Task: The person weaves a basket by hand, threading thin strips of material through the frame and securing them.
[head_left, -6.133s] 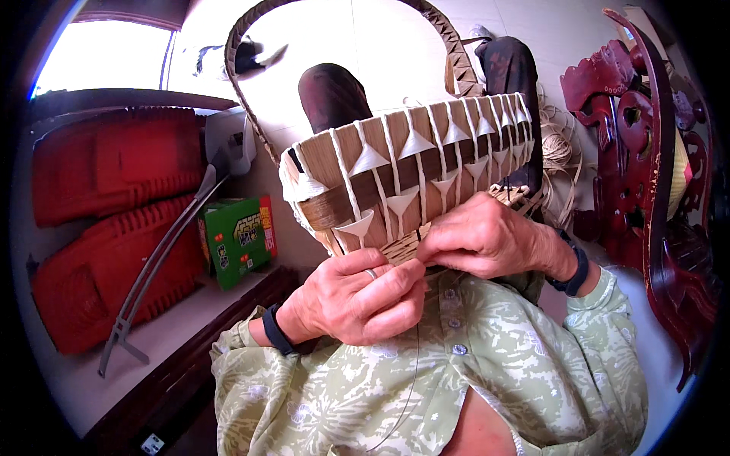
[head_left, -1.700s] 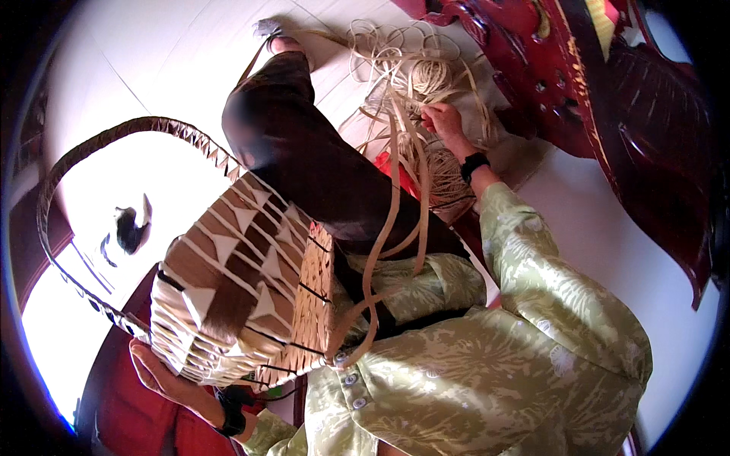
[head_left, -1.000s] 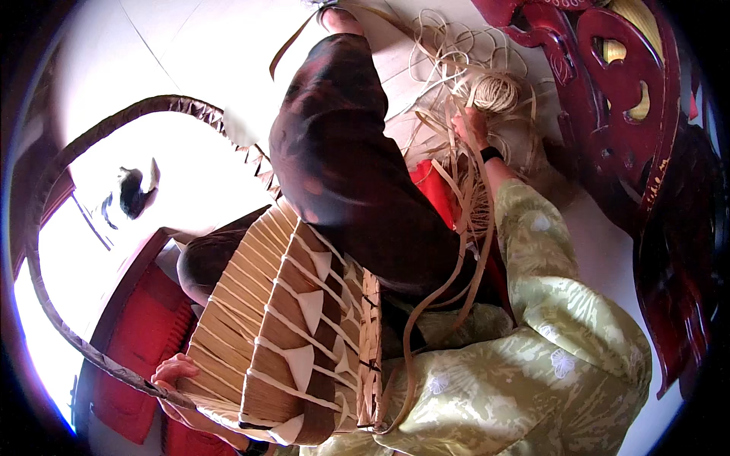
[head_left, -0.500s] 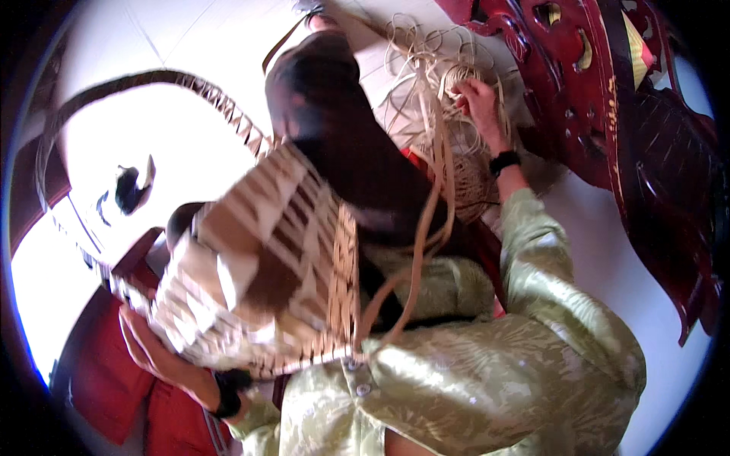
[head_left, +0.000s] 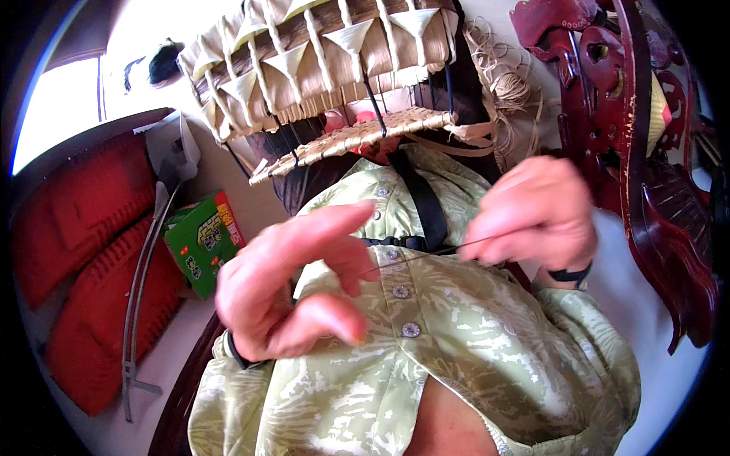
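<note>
My left hand (head_left: 293, 285) is in front of my chest, its thumb and index finger spread apart and slightly blurred. Across from it, my right hand (head_left: 532, 216) is closed, pinching a thin dark strand (head_left: 426, 254). The strand runs left toward the curled fingers of my left hand; whether those touch it, I cannot tell. Beyond both hands, a woven basket (head_left: 334, 64) of pale strips tilts over my lap, with folded triangular points along its side and dark ties below. A loose pale strip (head_left: 471, 133) hangs at its right corner.
A coil of pale strips (head_left: 511, 87) lies on the floor at far right. Carved dark red wooden furniture (head_left: 635, 152) stands at the right. On the left are red padded cushions (head_left: 106, 304), a green box (head_left: 201, 239) and a bent grey metal bar (head_left: 137, 304).
My right hand has come back from the coil to my chest, now pinching a dark strand. My left hand has left the basket's side. The basket has turned and sits farther away.
</note>
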The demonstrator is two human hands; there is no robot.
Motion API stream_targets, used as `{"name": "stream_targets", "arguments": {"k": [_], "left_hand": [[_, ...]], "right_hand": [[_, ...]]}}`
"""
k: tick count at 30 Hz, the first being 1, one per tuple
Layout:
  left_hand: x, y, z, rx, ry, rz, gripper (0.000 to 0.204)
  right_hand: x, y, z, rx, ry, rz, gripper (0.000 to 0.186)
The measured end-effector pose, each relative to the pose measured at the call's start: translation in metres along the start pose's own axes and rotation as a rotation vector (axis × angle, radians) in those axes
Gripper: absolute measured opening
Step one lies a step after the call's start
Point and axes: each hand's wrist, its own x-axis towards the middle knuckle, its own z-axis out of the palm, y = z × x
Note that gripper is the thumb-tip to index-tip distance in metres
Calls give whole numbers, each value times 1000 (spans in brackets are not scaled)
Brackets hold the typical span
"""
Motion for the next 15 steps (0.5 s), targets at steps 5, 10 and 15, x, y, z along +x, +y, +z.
{"name": "stream_targets", "arguments": {"k": [5, 10, 15], "left_hand": [[-11, -11, -3, -8, -21, -94, 18], [-11, -28, -2, 55, 41, -71, 21], [4, -35, 4, 58, 64, -9, 17]], "right_hand": [[8, 10, 52, -125, 8, 156, 11], [21, 7, 79, -392, 397, 173, 20], [30, 9, 80, -701, 511, -80, 26]]}}
